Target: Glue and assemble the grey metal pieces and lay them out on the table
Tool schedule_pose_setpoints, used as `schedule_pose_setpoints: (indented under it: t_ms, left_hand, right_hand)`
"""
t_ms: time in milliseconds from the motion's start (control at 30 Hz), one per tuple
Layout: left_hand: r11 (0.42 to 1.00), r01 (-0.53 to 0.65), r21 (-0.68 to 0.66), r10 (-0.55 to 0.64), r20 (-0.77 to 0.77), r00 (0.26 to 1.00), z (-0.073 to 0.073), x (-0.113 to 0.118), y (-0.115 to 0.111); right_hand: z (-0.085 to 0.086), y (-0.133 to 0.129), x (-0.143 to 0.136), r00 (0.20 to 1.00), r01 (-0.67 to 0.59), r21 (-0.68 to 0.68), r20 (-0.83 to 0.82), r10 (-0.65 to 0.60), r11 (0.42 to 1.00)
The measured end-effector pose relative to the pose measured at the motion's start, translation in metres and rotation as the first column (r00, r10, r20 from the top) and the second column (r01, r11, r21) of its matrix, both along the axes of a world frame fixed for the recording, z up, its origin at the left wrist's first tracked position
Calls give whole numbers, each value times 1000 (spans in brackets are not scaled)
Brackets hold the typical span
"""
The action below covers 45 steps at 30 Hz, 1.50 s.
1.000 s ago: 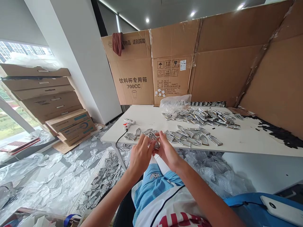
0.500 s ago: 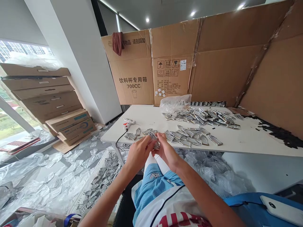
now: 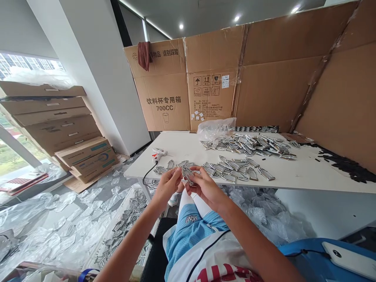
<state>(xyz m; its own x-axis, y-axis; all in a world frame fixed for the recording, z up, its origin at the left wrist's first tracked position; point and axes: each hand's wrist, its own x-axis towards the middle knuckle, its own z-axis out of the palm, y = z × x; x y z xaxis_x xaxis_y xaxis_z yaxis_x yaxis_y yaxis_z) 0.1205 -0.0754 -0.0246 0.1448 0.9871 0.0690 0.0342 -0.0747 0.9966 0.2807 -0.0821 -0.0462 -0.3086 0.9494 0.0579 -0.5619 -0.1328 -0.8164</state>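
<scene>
Just over the table's front edge, my right hand (image 3: 205,187) grips a small silver, elongated, frame-like metal piece (image 3: 187,175) between thumb and fingers. Beside its left side, my left hand (image 3: 168,187) is closed in a pinch; what is between those fingertips is too small to make out. Similar silver pieces (image 3: 232,169) lie loosely spread along the front of the table, behind and right of my hands. A larger heap of them (image 3: 258,145) is farther back. The white hot glue gun (image 3: 158,154) with its black cord lies on the table to the left.
A clear plastic bag (image 3: 216,128) sits behind the heap on the white table (image 3: 299,172). Black small parts (image 3: 346,164) are strewn at the right. Cardboard panels (image 3: 273,86) wall the back. More pieces (image 3: 126,223) and plastic wrappers (image 3: 44,231) cover the floor at left.
My left hand has drawn slightly left, away from the right hand. The silver piece now shows more openly in my right hand's fingers.
</scene>
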Motion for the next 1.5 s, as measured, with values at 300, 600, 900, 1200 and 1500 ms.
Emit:
schedule_pose_setpoints:
  t_ms: [300,600,900,1200,1500]
  left_hand:
    - [994,23,-104,-14,85,996,1,-2,0]
    - [996,-9,92,20,-128,992,-4,0,0]
    - [949,5,314,104,-329,938,-1,-5,0]
    - [937,3,350,143,-390,909,-3,-9,1]
    - [949,35,312,69,-314,947,-3,-7,2]
  right_hand:
    - [1,-1,1,996,57,19,61,-58,998]
    - [5,-4,-1,981,128,72,140,-137,989]
    - [-4,-4,2,926,163,258,293,-238,952]
    - [-1,-3,6,896,152,360,344,-282,921]
    - [3,-2,8,920,141,306,311,-238,942]
